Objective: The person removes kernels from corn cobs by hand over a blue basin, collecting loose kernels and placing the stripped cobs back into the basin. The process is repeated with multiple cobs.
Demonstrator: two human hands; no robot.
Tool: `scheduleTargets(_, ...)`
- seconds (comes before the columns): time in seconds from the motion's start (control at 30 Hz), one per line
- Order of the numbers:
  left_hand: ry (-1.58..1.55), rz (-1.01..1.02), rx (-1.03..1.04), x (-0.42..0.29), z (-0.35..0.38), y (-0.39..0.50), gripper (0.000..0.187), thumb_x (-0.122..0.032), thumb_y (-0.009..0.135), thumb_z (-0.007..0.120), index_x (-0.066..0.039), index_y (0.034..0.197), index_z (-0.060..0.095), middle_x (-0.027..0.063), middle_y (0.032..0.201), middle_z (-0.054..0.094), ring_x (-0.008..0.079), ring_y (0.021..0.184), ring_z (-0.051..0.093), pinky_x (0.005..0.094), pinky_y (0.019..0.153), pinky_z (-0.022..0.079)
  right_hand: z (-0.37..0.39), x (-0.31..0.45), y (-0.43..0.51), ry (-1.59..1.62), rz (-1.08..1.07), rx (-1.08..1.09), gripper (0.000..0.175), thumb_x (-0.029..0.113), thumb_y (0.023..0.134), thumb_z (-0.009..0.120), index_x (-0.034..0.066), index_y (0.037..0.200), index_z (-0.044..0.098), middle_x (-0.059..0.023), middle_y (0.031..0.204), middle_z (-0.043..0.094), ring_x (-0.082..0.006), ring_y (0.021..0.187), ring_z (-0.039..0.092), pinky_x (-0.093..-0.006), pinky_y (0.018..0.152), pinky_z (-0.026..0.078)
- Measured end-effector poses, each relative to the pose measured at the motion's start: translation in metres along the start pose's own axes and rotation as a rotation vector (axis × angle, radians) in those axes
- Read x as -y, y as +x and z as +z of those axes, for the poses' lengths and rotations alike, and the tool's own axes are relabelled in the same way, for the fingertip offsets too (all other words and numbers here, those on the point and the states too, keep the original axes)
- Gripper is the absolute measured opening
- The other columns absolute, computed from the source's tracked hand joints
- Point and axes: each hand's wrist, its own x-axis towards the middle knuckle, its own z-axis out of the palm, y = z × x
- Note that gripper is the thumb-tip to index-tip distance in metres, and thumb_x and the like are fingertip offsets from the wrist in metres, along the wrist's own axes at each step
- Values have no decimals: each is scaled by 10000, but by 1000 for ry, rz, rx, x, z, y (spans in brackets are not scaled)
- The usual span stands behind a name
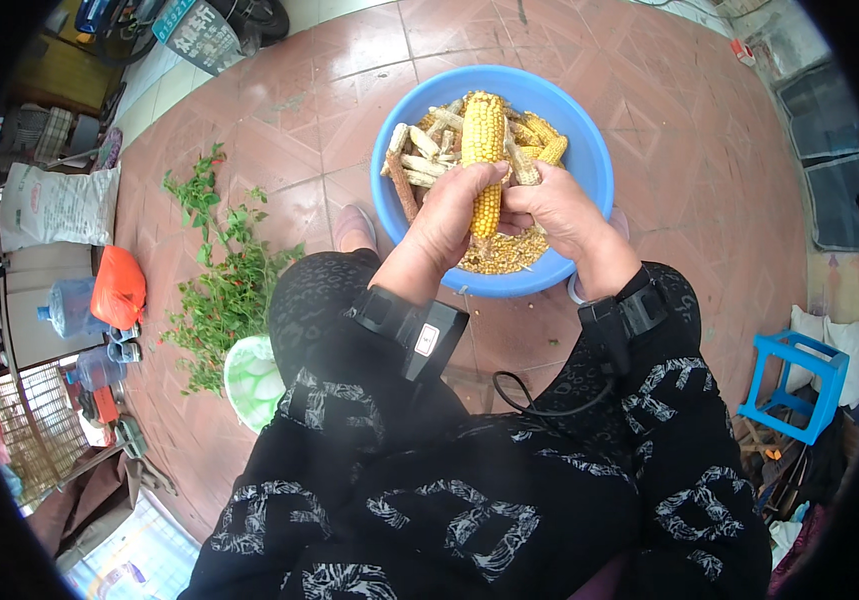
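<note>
My left hand (450,210) is closed around a yellow ear of dried corn (483,135), its kernels in rows along most of its length. In my right hand (558,210) is a mostly stripped pale corn cob (524,166), held against the ear's right side. Both hands are above a round blue plastic basin (596,172). Inside the basin, bare cobs (423,166) are heaped at the left and back. More yellow ears (547,135) lie at the right. Loose kernels (504,255) cover the bottom nearest me.
Cut leafy plants with small red fruit (227,292) lie on the tiled floor (309,112) at left, beside a green-and-white container (253,382). A blue plastic stool (797,386) is at right. A white sack (60,206), an orange bag (118,289) and water jugs (76,307) line the left side.
</note>
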Motion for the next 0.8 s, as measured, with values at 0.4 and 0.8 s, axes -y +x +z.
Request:
scheduleTargets(0.4, -54, -17, 42, -1, -2, -2, 416, -287, 941, 480, 78, 1137, 521, 217, 929, 645, 317, 776, 696, 359, 684, 599, -1, 0, -2, -41, -41, -32, 349, -13, 727, 619, -43, 1068, 548, -25, 778, 579, -89, 615, 529, -238, 537, 423)
scheduleTargets(0.8, -94, -23, 34, 0, 0, -2, 423, -290, 941, 497, 75, 1156, 505, 224, 959, 635, 326, 764, 692, 369, 673, 610, -2, 3, -4, -143, -60, -43, 336, 6, 720, 639, -50, 1046, 578, -38, 829, 602, -93, 675, 561, -238, 571, 452)
